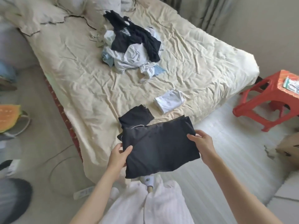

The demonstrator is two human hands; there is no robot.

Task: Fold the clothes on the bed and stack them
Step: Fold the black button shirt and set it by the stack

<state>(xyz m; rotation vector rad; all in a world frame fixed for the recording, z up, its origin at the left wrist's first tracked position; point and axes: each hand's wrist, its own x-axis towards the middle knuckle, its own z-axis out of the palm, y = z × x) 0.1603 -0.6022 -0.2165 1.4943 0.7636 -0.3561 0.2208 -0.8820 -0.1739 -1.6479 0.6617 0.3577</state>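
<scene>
The left hand [119, 155] and right hand [199, 141] each pinch a side of the folded black garment [158, 147], keeping it flat above the bed [80, 78] near the small black folded piece [135, 116].

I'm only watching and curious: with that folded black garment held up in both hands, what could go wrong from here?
1. The folded black garment is gripped only at its two side edges by the left hand and right hand, so its sagging middle may unfold.
2. The small black piece lies near the bed's edge; setting the garment down carelessly might knock it off.
3. The unfolded pile could get mixed with the folded white item.
</scene>
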